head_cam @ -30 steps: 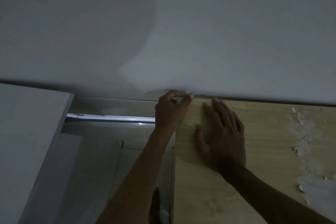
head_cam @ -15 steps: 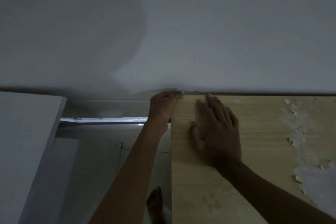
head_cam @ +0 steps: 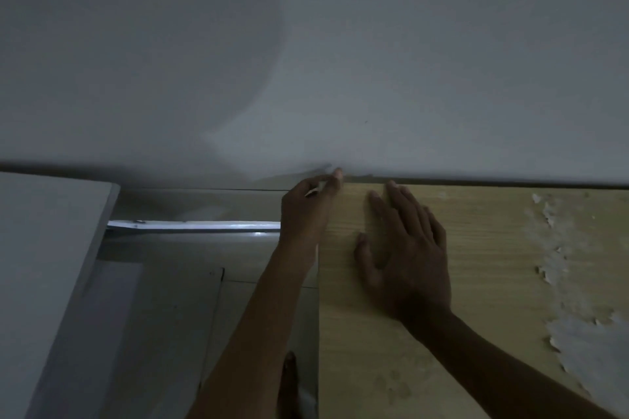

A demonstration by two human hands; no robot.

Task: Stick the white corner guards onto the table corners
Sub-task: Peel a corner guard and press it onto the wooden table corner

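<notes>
The wooden table (head_cam: 476,282) fills the lower right, its far edge against a white wall. My left hand (head_cam: 308,207) reaches to the table's far-left corner, fingers curled there, with a sliver of a white corner guard (head_cam: 311,193) showing between thumb and fingers. Most of the guard is hidden by the hand. My right hand (head_cam: 405,248) lies flat on the tabletop just right of that corner, fingers spread and pointing at the wall.
White wall (head_cam: 340,61) runs behind the table. A white panel (head_cam: 44,282) stands at the left. A metal rail (head_cam: 194,224) crosses the gap over a tiled floor (head_cam: 170,316). My foot (head_cam: 289,381) shows beside the table. Peeling laminate (head_cam: 571,265) marks the tabletop's right.
The view has shifted slightly. My left hand has slid a little left off the tabletop and now sits at the corner's outer side. My right hand stays flat on the table.
</notes>
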